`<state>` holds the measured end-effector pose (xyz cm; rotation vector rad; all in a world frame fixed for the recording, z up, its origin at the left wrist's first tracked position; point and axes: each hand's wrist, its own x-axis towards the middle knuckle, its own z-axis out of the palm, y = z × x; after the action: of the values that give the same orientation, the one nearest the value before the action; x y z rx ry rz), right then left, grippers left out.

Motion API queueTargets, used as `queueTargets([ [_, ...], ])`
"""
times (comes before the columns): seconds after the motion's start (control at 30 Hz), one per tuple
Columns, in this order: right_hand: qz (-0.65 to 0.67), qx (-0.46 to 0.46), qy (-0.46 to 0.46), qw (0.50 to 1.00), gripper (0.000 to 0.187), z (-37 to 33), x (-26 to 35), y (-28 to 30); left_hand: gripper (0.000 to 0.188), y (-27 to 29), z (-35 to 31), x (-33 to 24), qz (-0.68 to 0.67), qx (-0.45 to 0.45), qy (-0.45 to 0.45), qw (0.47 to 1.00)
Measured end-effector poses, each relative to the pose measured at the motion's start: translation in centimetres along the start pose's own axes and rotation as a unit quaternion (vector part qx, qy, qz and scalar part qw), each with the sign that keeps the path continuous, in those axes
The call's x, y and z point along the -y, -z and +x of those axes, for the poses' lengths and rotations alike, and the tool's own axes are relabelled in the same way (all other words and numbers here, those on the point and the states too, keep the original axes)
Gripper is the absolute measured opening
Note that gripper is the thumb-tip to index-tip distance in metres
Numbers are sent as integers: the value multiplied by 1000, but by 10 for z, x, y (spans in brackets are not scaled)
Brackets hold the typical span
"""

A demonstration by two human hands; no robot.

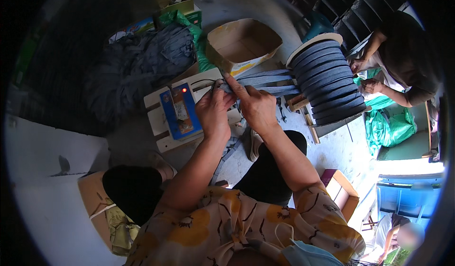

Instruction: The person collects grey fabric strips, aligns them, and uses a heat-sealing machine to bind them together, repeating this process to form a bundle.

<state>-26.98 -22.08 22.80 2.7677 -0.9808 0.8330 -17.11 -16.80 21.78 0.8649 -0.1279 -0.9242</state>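
Observation:
Bluish-grey webbing straps (268, 80) stretch from a big spool (324, 83) at the right to my two hands. My left hand (214, 110) is closed, its fingers pinching strap ends beside a small blue device (167, 108) with a lit red light. Close against it, my right hand (258, 106) has its index finger stretched along the strap while the other fingers curl round the webbing. The exact grip is partly hidden behind my knuckles. Under the device lies a pale board (156, 119).
A heap of grey straps (142, 60) fills the far left, next to an open cardboard box (244, 43). Wooden pieces (310, 124) stand by the spool. At the right, a co-worker (403, 62) handles something near green plastic bags (391, 128). Another person (391, 237) is farther off.

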Motion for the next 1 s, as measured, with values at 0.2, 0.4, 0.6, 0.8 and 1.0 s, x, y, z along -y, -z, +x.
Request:
queueTargets([
  [0.2,-6,-50,-12,999,62,5,-1,-4,28,0,0,-4,-13,7,28,1000],
  [0.4,-23,-44,13,999,54,1,0,-19,29,-1,-2,-3,-19,0,25,1000],
  [0.6,-18,-11,19,1000,54,1,12,-16,29,6,1,-7,-7,-12,12,1000],
  [0.8,-2,0,3,1000,57,-1,10,-11,32,8,3,1,66,33,-15,997],
  [1.0,15,-1,-2,1000,66,5,16,-10,40,7,6,-3,-13,25,16,999],
])
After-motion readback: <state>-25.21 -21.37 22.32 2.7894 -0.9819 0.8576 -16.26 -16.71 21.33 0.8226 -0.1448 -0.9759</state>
